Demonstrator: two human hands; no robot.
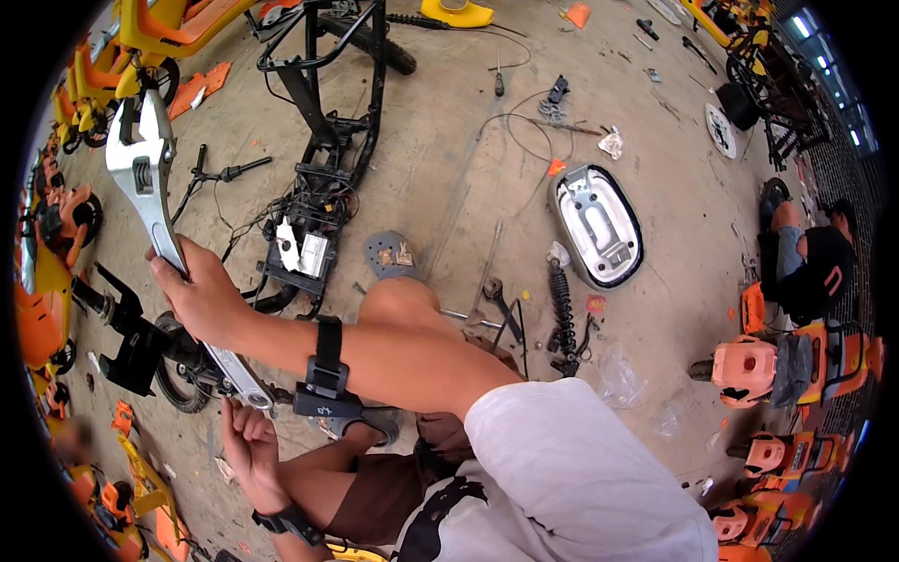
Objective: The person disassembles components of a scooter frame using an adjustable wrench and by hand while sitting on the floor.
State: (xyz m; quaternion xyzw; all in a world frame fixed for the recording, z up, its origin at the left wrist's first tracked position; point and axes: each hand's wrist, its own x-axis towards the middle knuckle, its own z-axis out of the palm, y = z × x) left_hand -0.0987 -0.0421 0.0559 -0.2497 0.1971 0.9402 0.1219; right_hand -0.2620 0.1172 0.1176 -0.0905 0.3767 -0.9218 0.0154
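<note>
My right hand (pixel 197 300) reaches across my body and grips the handle of a large silver adjustable wrench (pixel 140 169), its jaw pointing up and away at the left. The handle's end sticks out below the hand. My left hand (pixel 245 448) hovers just under that end, fingers loosely curled, nothing visible in it. Both wrists wear black straps. Beneath the wrench lie a small black wheel (pixel 178 379) and a black bracket (pixel 131 342) on the concrete floor. My bare knee (pixel 403 300) is to the right of them.
A stripped black scooter frame (pixel 318 140) with loose wiring lies ahead. A brake disc (pixel 386 253), a coil shock (pixel 562 314) and a white-and-black seat base (pixel 599 225) lie to the right. Orange and yellow body parts line both sides. Another person (pixel 810 267) sits far right.
</note>
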